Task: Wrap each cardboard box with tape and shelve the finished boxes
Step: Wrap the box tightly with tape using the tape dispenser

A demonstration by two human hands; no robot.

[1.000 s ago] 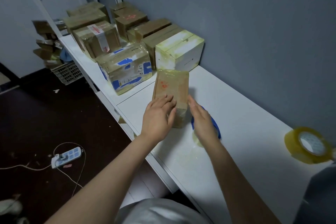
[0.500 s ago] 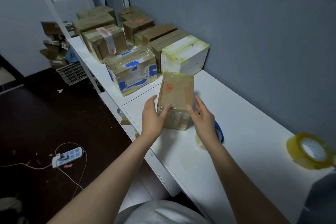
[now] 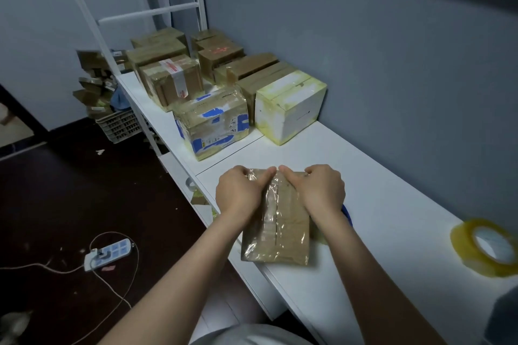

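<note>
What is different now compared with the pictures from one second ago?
The box was turned over toward the person: its red-marked face no longer shows, and a taped seam faces up. The left hand and right hand, earlier at its near end, now grip its far edge. The tape roll and the finished boxes stayed put.

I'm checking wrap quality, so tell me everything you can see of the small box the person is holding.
The small cardboard box is a flat, brown, rectangular carton covered in glossy, wrinkled clear tape, with a seam running lengthwise down its upper face. It sits near the front edge of the white table, long side pointing away from the person. The left hand and right hand grip its far end, fingers curled over the edge, thumbs nearly meeting at the seam.
</note>
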